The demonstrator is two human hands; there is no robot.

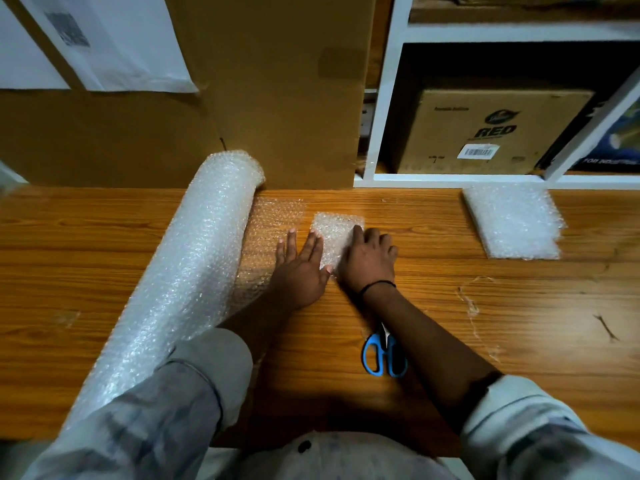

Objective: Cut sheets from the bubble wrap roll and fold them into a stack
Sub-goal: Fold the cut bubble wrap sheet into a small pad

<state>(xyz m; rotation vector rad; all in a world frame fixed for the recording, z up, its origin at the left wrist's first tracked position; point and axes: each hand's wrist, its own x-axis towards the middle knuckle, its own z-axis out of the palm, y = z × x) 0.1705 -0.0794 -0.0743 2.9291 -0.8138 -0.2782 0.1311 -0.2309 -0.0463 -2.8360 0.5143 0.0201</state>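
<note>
Folded sheet [336,237] under fingers [313,242] (both hands)

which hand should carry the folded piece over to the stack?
Right, probably. The right hand already lies on the folded piece, and the stack sits on its side of the table. The left hand is flat beside the piece, nearer the roll.

Place: a packing or storage room, by the look of it.
Cartons: tall cardboard boxes [270,91] stood against the back of the wooden worktop [485,306].
Shelving: a white shelf unit [388,109] held a barcoded carton [485,133] (printed "RED").
Supplies: a bubble wrap roll [187,251] and blue scissors [382,355] lay out.
</note>
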